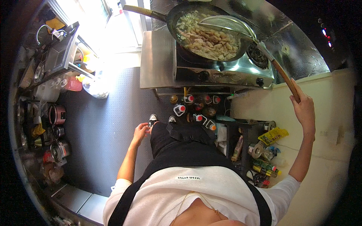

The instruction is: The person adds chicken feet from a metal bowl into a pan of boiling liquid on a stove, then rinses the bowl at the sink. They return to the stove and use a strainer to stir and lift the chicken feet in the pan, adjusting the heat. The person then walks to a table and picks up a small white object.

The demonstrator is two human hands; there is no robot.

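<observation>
My right hand [304, 108] grips the wooden handle of a wire-mesh strainer [230, 24]. The strainer's bowl lies over the right part of a large wok [172, 31] on a gas stove [237, 72]. Pale pieces of food [216, 42], perhaps meat, sit in bubbling liquid in the wok. The wok's own handle [141, 10] points to the upper left, with nobody holding it. My left hand [141, 132] hangs beside my left thigh, fingers loosely bent and apart, holding nothing.
Capped plastic bottles [179, 109] stand on the floor under the stove. A steel worktop [158, 59] adjoins the stove's left side. A shelf with jars and packets [273, 135] is by the right wall. At the left are a sink [58, 53], pots [60, 149] and a pink-filled jug [73, 84].
</observation>
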